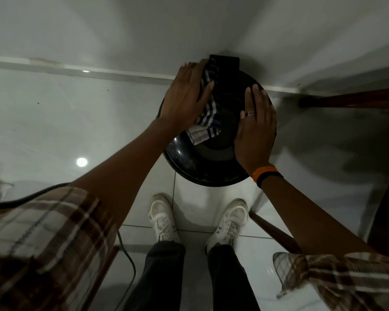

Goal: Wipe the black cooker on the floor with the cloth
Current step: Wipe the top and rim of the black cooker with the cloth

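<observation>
**Two hands on a black cooker by the wall**

Pale glossy floor tiles (189, 198) fill the dim room. Nearest, two plaid sleeves (43, 239) are cut off by the frame edges, and a dark cable (130, 265) trails past the left one. Two white shoes (163, 218) stand on the tiles below dark trousers. Just beyond them sits the one round black cooker (189, 158), close against the white wall (189, 25). The left hand (184, 95) lies flat, fingers spread, pressing a striped cloth (208, 122) onto the lid; part of the cloth is hidden under the palm. The right hand (254, 131), open and flat, rests on the lid's right side, wearing one ring and two wristbands. Dark wooden furniture at right is blurred.
</observation>
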